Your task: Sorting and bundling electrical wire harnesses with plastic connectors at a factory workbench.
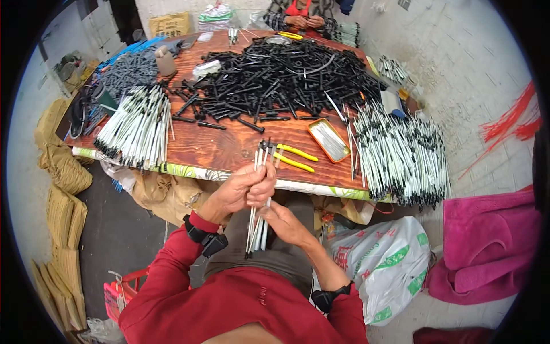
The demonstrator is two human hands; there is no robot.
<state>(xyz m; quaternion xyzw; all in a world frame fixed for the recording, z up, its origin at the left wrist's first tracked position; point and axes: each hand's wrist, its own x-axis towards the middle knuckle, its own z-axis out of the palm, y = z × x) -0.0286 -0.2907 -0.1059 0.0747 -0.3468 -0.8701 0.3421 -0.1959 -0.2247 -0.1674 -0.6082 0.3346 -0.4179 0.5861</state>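
Note:
Over my lap, at the table's near edge, my left hand (247, 186) is closed around a few thin white rods with black ends (252, 229). The rods stand roughly upright, their tops showing above the fist. Just below it, my right hand (285, 222) pinches the same bunch from the right; its fingertips are partly hidden. Pliers with yellow handles (297, 158) lie on the table just beyond the left hand, their jaws close to the rod tops. Right of them sits an orange-rimmed tin (329, 140) holding thin pale sticks.
A big heap of black plastic parts (286, 80) covers the wooden table's middle. Bundles of white rods lie at left (137, 126) and right (401, 155). Grey parts (129, 71) pile up at far left. Across the table, another person's hands (305, 22) work. A white plastic bag (378, 264) stands right of my legs.

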